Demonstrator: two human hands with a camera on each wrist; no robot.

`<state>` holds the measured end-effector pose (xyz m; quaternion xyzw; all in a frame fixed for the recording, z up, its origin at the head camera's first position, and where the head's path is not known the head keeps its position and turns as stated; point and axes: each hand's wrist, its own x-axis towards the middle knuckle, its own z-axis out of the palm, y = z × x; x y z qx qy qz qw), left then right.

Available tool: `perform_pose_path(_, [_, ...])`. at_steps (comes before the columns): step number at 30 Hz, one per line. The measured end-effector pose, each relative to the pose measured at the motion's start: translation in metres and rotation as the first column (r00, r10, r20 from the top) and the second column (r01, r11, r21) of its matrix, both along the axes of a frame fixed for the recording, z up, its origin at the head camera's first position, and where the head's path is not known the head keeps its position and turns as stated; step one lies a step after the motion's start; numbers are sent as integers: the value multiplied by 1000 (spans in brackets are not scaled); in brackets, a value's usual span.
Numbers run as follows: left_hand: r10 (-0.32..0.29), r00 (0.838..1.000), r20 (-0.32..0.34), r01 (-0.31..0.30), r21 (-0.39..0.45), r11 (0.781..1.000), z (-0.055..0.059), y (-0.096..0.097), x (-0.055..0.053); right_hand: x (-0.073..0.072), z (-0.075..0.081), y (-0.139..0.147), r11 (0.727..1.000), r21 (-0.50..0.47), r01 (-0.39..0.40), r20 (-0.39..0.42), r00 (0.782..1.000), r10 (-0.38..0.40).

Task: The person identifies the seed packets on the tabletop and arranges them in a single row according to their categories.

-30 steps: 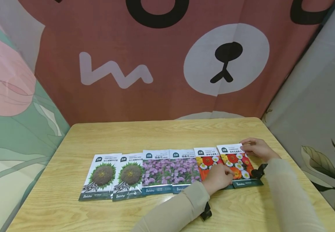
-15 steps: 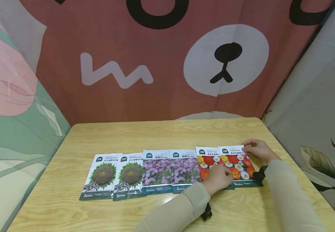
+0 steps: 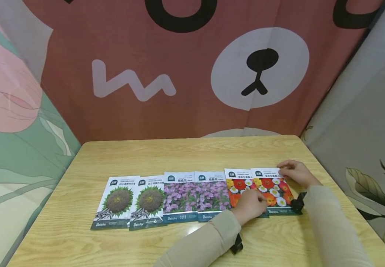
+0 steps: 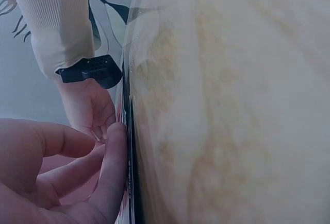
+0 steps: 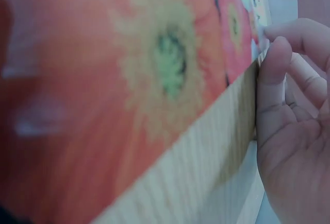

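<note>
A row of seed packets lies on the wooden table. At its right end are two poppy packets, the inner one (image 3: pixel 237 187) and the outer one (image 3: pixel 274 191). My left hand (image 3: pixel 249 205) rests on the lower part of the inner packet and covers some of its picture; in the left wrist view its fingertips press down flat near the packet's edge. My right hand (image 3: pixel 297 173) is at the upper right corner of the outer packet. In the right wrist view, the thumb and index finger (image 5: pixel 278 54) pinch that packet's edge. The outer packet's left edge meets or slightly overlaps the inner one.
Left of the poppies lie two purple-flower packets (image 3: pixel 180 196) (image 3: pixel 212 194) and two sunflower packets (image 3: pixel 118 202) (image 3: pixel 149 200), edges touching or overlapping. The wooden table (image 3: pixel 179 154) ends at a brown bear-print curtain (image 3: pixel 179 118) behind.
The outer poppy packet's top has shifted slightly right and down, and the inner packet's top also slid a little right, narrowing the gap between them. The left hand has barely moved.
</note>
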<state>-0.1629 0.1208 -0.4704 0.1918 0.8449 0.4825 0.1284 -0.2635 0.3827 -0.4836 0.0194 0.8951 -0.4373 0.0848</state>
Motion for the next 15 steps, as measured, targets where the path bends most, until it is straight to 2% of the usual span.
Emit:
perform_pose_path(6, [-5, 999, 51, 4, 19, 1000, 1, -2, -1, 1, 0, -2, 1000, -21, 14, -10, 1000, -14])
perform_pose_path(10, [-38, 995, 88, 34, 39, 999, -3, -3, -2, 3, 1, -3, 1000, -9, 17, -17, 1000, -17])
perform_pose_path(15, [-109, 993, 38, 109, -2, 994, -5, -18, 0, 3, 4, -5, 1000, 10, 18, -9, 1000, -17])
